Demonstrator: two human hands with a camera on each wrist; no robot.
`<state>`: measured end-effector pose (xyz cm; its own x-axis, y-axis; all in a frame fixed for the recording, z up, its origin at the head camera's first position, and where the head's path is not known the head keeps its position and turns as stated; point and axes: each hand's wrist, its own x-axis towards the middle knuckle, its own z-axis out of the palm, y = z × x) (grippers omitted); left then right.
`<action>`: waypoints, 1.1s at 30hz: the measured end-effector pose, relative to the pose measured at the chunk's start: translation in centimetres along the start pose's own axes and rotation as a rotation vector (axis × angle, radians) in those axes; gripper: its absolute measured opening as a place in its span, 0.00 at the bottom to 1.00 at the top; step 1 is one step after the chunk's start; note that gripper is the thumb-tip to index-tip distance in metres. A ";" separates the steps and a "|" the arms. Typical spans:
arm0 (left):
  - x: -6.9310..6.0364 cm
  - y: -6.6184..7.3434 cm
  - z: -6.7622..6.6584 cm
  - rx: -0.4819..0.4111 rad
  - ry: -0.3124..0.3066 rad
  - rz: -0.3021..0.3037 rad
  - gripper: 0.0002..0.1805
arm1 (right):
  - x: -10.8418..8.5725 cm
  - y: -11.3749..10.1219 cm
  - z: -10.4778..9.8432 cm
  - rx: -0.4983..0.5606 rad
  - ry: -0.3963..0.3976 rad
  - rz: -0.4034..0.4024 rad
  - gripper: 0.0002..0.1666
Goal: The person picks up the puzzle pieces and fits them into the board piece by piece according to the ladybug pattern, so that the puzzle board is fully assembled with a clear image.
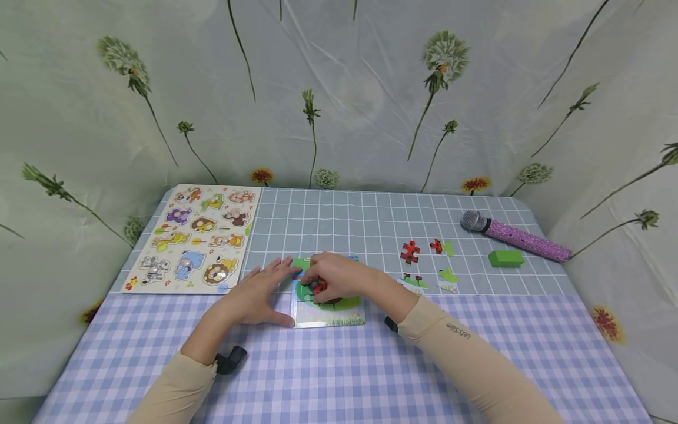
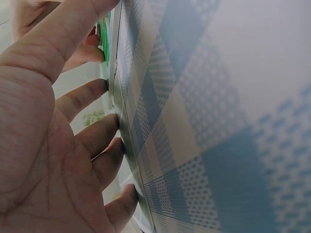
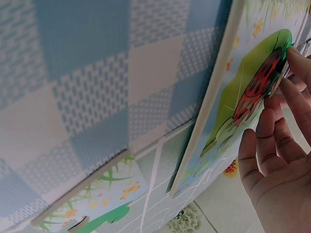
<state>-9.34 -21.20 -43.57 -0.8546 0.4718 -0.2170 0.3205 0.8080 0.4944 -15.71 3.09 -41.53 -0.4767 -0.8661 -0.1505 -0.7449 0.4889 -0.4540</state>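
Here, the right hand [image 1: 341, 275] has its grip pinched on a small puzzle piece [image 1: 320, 287], over the left part of the ladybug board [image 1: 331, 323] on the table [image 1: 318, 377]. I cannot tell if the piece sits flat. The left hand [image 1: 259, 295] is spread out, touching the board's left side. The piece looks light, thin and stiff, maybe slick, so its edges seem best to hold.

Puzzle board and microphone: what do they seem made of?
Puzzle board: probably wood or thick cardboard, printed and smooth, given its plain pale edge. Microphone: head likely metal, from its grey mesh; handle apparently glitter-coated, from its purple sparkle.
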 end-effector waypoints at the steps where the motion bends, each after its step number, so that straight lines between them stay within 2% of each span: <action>1: 0.0 0.0 0.0 0.003 0.001 0.003 0.61 | 0.0 0.0 0.0 0.000 0.000 0.000 0.24; 16: -0.1 -0.2 0.1 -0.008 0.006 0.010 0.61 | 0.1 0.0 0.0 -0.020 -0.028 0.015 0.24; 33: 0.0 -0.3 0.1 -0.003 0.010 0.013 0.61 | -0.1 -0.2 -0.1 -0.024 -0.014 -0.012 0.23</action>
<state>-9.35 -21.43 -43.81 -0.8541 0.4792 -0.2021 0.3308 0.8005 0.4998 -15.51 3.11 -41.32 -0.4612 -0.8733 -0.1571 -0.7618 0.4804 -0.4345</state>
